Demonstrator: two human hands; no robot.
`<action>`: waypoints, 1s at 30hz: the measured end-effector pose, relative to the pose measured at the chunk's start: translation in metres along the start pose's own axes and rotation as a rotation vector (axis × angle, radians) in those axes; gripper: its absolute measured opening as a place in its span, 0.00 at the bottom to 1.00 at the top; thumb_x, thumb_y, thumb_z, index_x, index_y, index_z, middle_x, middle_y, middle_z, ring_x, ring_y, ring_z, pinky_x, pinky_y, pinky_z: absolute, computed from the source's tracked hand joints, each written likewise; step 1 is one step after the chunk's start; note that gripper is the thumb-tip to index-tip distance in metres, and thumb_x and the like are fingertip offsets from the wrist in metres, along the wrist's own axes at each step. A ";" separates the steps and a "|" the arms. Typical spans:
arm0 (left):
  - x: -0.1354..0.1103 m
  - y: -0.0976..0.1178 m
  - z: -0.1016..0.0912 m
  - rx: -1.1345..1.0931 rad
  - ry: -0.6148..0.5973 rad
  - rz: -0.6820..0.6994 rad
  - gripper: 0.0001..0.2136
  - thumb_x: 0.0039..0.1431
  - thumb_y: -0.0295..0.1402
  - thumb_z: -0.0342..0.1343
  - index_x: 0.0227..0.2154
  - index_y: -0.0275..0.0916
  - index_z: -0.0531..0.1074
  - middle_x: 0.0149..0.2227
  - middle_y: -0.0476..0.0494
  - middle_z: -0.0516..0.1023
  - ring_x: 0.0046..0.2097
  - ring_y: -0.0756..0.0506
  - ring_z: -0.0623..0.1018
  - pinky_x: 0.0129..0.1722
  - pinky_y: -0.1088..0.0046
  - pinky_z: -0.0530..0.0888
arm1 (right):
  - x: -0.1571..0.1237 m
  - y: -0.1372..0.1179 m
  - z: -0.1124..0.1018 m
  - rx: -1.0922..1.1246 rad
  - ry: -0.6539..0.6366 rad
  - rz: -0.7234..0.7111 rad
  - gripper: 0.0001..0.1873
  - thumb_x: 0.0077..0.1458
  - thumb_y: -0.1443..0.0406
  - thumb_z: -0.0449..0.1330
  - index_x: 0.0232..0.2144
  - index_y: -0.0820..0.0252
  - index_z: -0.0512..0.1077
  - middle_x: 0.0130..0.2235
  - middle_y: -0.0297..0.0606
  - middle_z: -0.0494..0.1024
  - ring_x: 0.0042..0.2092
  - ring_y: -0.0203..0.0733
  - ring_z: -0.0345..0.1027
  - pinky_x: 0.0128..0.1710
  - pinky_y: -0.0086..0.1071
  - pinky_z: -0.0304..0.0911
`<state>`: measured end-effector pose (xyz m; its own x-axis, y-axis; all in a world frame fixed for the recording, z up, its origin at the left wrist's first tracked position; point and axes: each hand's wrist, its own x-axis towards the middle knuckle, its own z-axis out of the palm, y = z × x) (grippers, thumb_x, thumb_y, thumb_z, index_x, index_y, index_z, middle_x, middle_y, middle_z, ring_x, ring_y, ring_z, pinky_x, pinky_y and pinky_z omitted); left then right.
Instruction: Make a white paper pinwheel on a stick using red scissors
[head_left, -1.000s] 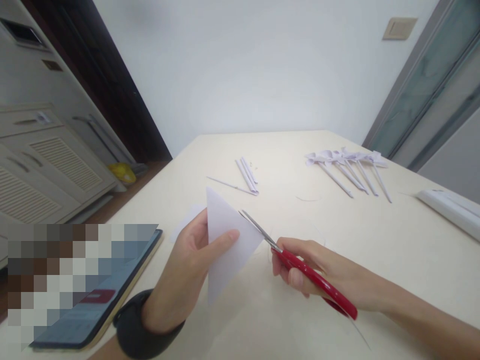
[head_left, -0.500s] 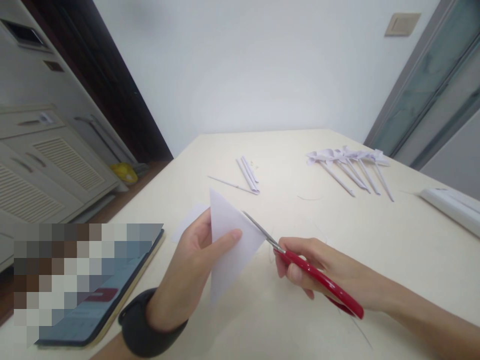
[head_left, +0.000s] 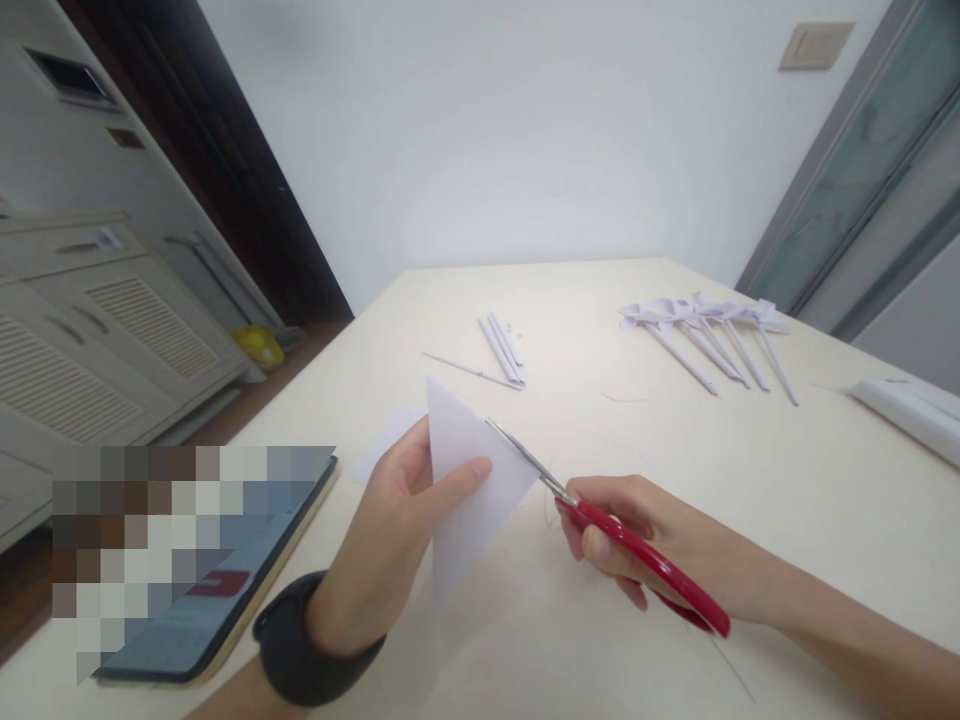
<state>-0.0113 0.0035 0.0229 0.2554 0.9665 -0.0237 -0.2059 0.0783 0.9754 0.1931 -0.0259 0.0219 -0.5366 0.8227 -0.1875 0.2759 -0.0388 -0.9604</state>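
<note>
Between the thumb and fingers of my left hand (head_left: 420, 500) is a sheet of white paper (head_left: 472, 500), folded into a triangle and held upright above the table. My right hand (head_left: 630, 530) grips scissors with red handles (head_left: 652, 565). Their metal blades lie along the upper right edge of the triangle, near its right corner; whether they cut into it I cannot tell. Another white sheet (head_left: 386, 440) lies on the table, partly hidden behind my left hand.
Several paper pinwheels on sticks (head_left: 705, 320) lie at the back right. Rolled paper sticks (head_left: 501, 350) and a thin wire (head_left: 469, 370) rest mid-table. A tablet-like device (head_left: 247, 590), partly blurred out, is at the left. A white box-like object (head_left: 911, 415) sits at the right edge.
The view has shifted slightly, so everything appears a little further right. The scissor blades lie slightly closer along the paper's edge. Both hands keep their holds.
</note>
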 end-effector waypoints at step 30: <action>-0.001 -0.002 -0.003 0.001 -0.030 -0.062 0.14 0.54 0.30 0.55 0.45 0.40 0.72 0.43 0.42 0.79 0.38 0.43 0.78 0.36 0.72 0.73 | 0.004 0.005 0.005 -0.021 0.041 0.047 0.13 0.53 0.71 0.51 0.19 0.61 0.57 0.16 0.25 0.59 0.17 0.25 0.51 0.17 0.21 0.46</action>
<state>-0.0140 0.0036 0.0200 0.2960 0.9521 -0.0772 -0.1881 0.1374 0.9725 0.1885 -0.0260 0.0157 -0.4895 0.8431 -0.2227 0.3167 -0.0661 -0.9462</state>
